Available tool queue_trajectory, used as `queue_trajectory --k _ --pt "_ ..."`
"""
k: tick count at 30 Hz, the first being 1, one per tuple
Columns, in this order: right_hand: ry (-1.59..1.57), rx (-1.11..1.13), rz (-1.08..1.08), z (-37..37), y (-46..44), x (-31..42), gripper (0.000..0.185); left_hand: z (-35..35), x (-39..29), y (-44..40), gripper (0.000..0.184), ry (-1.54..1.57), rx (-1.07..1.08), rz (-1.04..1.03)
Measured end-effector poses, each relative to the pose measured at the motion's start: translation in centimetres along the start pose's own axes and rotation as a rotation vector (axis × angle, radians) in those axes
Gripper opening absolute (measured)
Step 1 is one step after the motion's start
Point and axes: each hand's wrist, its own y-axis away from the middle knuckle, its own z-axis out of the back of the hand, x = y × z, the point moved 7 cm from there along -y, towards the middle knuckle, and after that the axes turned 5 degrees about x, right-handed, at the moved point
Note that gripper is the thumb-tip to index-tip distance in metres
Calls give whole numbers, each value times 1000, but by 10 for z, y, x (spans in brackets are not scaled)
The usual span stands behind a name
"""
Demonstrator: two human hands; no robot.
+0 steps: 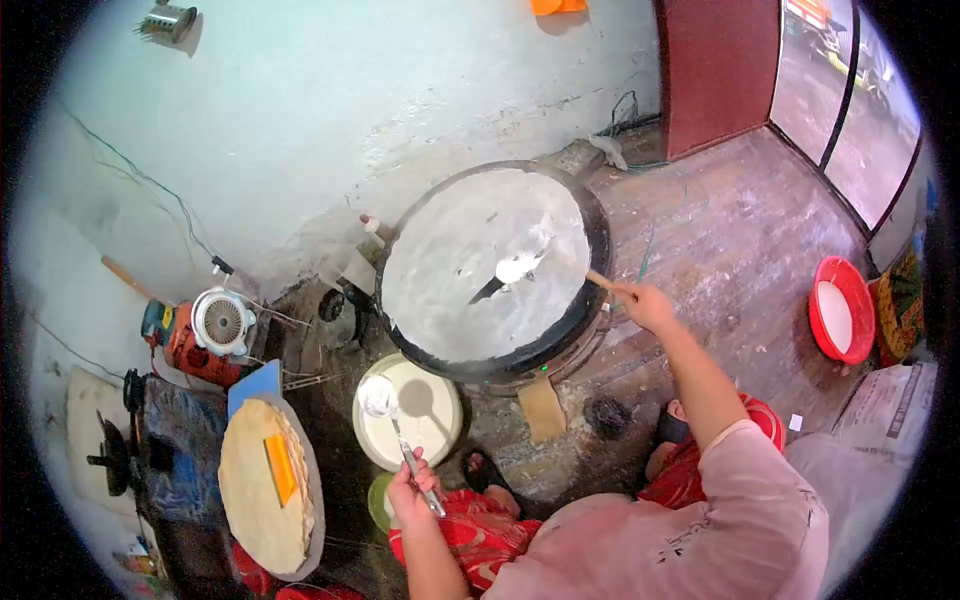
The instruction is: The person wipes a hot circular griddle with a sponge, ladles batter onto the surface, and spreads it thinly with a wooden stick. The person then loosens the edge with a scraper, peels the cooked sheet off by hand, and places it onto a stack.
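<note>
Ladle [377, 396], wooden-handled tool [597, 279], round griddle [480, 368]; clock directions from griddle's centre.
Seven o'clock: left hand [412, 488] closed round the ladle, bowl above a pale bucket [458, 425]; probably light, stiff, best held mid-handle; silvery; half-past three: right hand [646, 306] gripping the wooden-handled tool; centre: white coating [450, 240], presumably soft, fragile.

legible texts, brands, numbers and signs: 0. marked surfaces: 2. white sack [882, 412], right edge of the view: dark print in rows; too small and slanted to read. light shirt [640, 550], bottom of the view: dark marks on the fabric, possibly lettering; folds and slant prevent a reading.
</note>
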Motion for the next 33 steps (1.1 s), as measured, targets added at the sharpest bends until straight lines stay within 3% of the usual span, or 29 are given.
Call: queue_trajectory --k 4,6,9,10,12,15,19,22,26,27,30,31,33 --pt "-122 -165 127 -59 2 -1 26 -1 2 2 33 -54 56 25" --pt "23 -17 189 -82 22 37 30 -7 5 4 34 -67 27 40" --pt "-115 93 245 -78 25 34 31 -11 5 11 36 -149 46 26" --pt "-113 94 251 -79 25 24 31 -11 5 15 37 -188 66 27" --pt "-283 -156 85 -74 24 -19 27 -14 5 23 38 -225 79 14" --pt "-215 -138 153 -112 53 10 26 -30 9 30 35 -425 99 -41" --pt "-148 -137 267 -117 64 55 26 -47 24 30 32 -430 175 23" --pt "-248 -155 189 -109 51 31 26 -64 31 35 29 -513 226 -5" --pt "-121 -220 304 -145 71 43 26 -81 45 18 20 -634 143 -51" --pt "-259 -43 190 -157 70 49 27 -86 49 10 17 -713 136 -86" --pt "-264 -36 296 -147 76 69 28 -100 61 -14 20 -779 159 -116" --pt "-386 -31 242 -140 81 70 28 -99 63 -27 20 -777 159 -121" --pt "-335 -71 219 -142 77 62 28 -94 68 -51 16 -941 109 -113"
